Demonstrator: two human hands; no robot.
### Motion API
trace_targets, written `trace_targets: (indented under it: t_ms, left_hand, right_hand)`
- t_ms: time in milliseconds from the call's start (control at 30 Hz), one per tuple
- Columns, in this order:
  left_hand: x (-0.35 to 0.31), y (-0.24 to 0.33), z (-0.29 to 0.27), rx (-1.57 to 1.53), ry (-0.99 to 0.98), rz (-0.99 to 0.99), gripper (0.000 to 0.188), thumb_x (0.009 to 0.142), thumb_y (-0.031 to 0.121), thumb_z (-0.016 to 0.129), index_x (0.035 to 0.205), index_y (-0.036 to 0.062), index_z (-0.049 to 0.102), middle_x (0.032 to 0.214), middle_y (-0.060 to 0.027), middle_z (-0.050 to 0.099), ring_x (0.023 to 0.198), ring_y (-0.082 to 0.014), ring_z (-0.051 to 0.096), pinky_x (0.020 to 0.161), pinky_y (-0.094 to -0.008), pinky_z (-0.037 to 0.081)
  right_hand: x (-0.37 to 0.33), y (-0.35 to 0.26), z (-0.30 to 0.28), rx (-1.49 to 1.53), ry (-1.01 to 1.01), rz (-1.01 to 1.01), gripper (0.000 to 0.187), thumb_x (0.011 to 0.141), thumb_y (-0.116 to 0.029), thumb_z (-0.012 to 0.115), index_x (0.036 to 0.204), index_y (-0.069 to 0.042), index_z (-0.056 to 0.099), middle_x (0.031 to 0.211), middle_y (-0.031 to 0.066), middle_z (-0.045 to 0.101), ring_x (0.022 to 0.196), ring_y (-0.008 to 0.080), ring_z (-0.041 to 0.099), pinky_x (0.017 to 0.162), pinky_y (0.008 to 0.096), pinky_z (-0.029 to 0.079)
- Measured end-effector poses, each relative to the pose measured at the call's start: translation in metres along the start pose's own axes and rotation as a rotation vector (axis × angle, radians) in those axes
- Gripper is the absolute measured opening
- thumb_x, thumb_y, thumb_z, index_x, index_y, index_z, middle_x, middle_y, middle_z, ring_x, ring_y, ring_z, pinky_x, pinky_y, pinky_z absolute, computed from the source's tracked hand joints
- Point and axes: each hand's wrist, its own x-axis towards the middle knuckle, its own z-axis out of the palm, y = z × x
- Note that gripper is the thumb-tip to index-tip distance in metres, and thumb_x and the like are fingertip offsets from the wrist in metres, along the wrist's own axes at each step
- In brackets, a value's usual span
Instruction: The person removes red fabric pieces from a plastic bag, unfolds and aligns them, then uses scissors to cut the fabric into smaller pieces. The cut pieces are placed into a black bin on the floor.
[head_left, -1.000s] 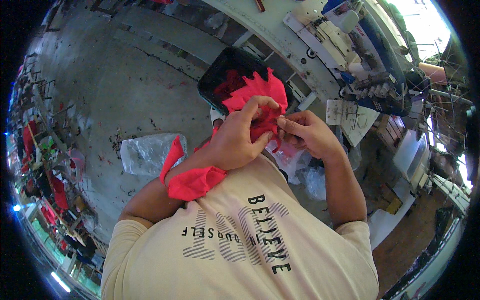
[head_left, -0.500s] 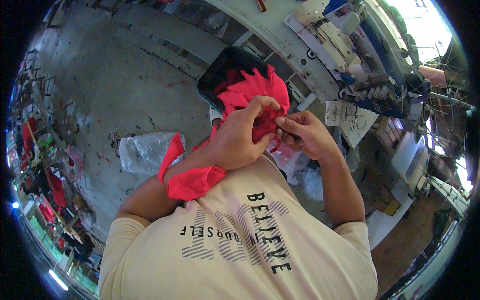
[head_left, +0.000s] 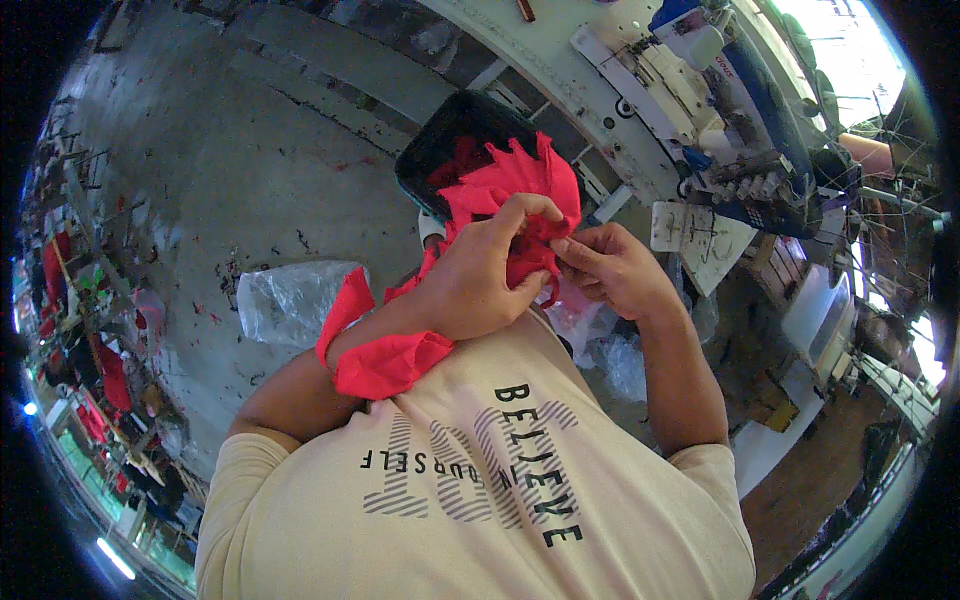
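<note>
Near bin rim [head_left: 420,128], red cloth [head_left: 515,182]

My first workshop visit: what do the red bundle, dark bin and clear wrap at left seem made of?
Red bundle: likely matte fabric, softly folded; weave unclear. Dark bin: probably plastic, by its rounded rim; finish unclear. Clear wrap: likely thin plastic, by its glossy crinkles.

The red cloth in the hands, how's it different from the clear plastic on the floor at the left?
The red cloth is bright red; the clear plastic is pale and see-through. The left hand and right hand hold the red cloth; the clear plastic lies on the floor. Both look crumpled.
</note>
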Motion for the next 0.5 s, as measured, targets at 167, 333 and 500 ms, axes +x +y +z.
trace_targets:
  t_ms: [167,333,500]
  left_hand:
    - [0.0,0.006,-0.002,-0.009,-0.037,-0.034,0.056,0.079,-0.007,0.066,0.126,0.0063,0.04,0.112,-0.0143,0.061,0.108,-0.0237,0.064,0.094,-0.035,0.05]
    - [-0.002,0.0,0.0,-0.011,-0.01,-0.026,0.056,0.079,-0.007,0.066,0.126,0.0063,0.04,0.113,-0.0143,0.062,0.107,-0.0241,0.064,0.094,-0.0347,0.049]
    - [-0.003,0.0,0.002,0.064,0.027,0.029,0.055,0.079,-0.008,0.065,0.126,0.0065,0.04,0.113,-0.0148,0.062,0.109,-0.0247,0.064,0.094,-0.0346,0.049]
  right_hand:
    - [-0.004,-0.001,-0.003,-0.182,0.014,0.006,0.04,0.092,-0.04,0.064,0.079,-0.003,0.067,0.06,-0.0045,0.05,0.05,0.0045,0.039,0.045,0.0242,0.029]
    - [-0.009,-0.002,-0.012,-0.213,-0.101,-0.102,0.041,0.096,-0.041,0.058,0.096,-0.001,0.067,0.07,-0.0005,0.059,0.057,0.0071,0.049,0.05,0.0249,0.04]
    - [-0.02,-0.002,-0.015,-0.399,-0.037,-0.192,0.041,0.098,-0.039,0.056,0.111,-0.001,0.064,0.08,0.0028,0.064,0.058,0.0084,0.052,0.052,0.0274,0.045]
